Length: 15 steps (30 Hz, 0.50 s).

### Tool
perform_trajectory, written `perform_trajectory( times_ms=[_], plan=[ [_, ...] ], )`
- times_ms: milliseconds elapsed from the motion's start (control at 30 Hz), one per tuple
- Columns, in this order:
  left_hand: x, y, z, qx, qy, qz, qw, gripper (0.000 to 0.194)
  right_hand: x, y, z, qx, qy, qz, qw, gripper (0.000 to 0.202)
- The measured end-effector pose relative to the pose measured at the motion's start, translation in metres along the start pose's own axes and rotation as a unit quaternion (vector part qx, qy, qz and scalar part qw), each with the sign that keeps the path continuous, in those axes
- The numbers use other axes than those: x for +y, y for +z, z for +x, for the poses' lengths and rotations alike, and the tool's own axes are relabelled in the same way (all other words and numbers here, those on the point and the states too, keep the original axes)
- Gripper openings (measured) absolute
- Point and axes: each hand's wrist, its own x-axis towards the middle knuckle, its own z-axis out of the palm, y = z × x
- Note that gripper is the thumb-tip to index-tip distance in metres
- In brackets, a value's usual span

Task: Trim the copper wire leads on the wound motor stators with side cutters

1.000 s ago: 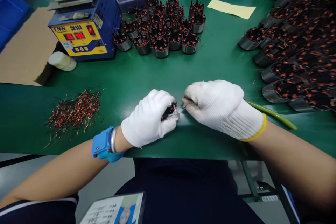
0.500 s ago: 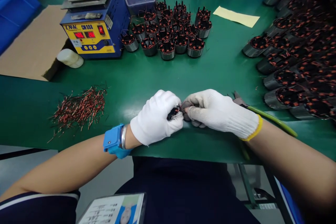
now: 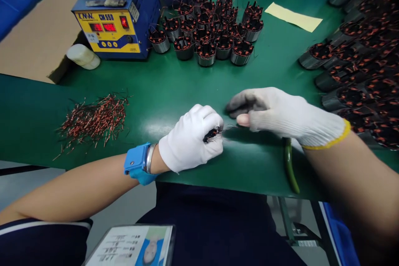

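Observation:
My left hand (image 3: 193,137), in a white glove, is wrapped round a dark wound motor core (image 3: 212,134), mostly hidden by the fingers. Thin wire ends stick out of it to the right. My right hand (image 3: 274,112), in a white glove with grey fingertips and a bare thumb tip, hovers to the right, its fingers apart and somewhat blurred, with nothing seen between them. Below its wrist shows a green handle (image 3: 290,166) of the cutters; their head is hidden under the hand.
A pile of cut copper wires (image 3: 95,122) lies at the left. Several wound cores (image 3: 206,54) stand behind my hands, more (image 3: 316,55) at the right. A blue-yellow CM550 device (image 3: 110,31), a white jar (image 3: 83,57) and a yellow paper strip (image 3: 293,16) lie further back.
My right hand has come off the core and moved right and up, its fingers opening. My left hand still holds the core. The whole view has shifted slightly.

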Motion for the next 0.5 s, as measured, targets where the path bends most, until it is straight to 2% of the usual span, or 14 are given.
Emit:
perform_trajectory(
  times_ms=[100, 200, 333, 500],
  plan=[
    [0.0, 0.0, 0.0, 0.006, 0.005, 0.007, 1.0, 0.01, -0.007, 0.008, 0.009, -0.099, 0.041, -0.023, 0.994, 0.027],
    [0.001, 0.0, 0.0, 0.001, -0.001, 0.009, 1.0, 0.009, -0.015, 0.018, 0.012, -0.176, 0.083, 0.012, 0.981, 0.031],
    [0.001, 0.0, -0.001, 0.0, -0.013, -0.001, 1.0, 0.011, -0.02, 0.024, 0.012, -0.199, 0.121, 0.055, 0.971, 0.029],
    [0.0, 0.002, -0.003, 0.014, -0.015, -0.03, 0.999, 0.015, -0.016, 0.025, 0.009, -0.202, 0.096, 0.08, 0.971, 0.024]
  ],
)
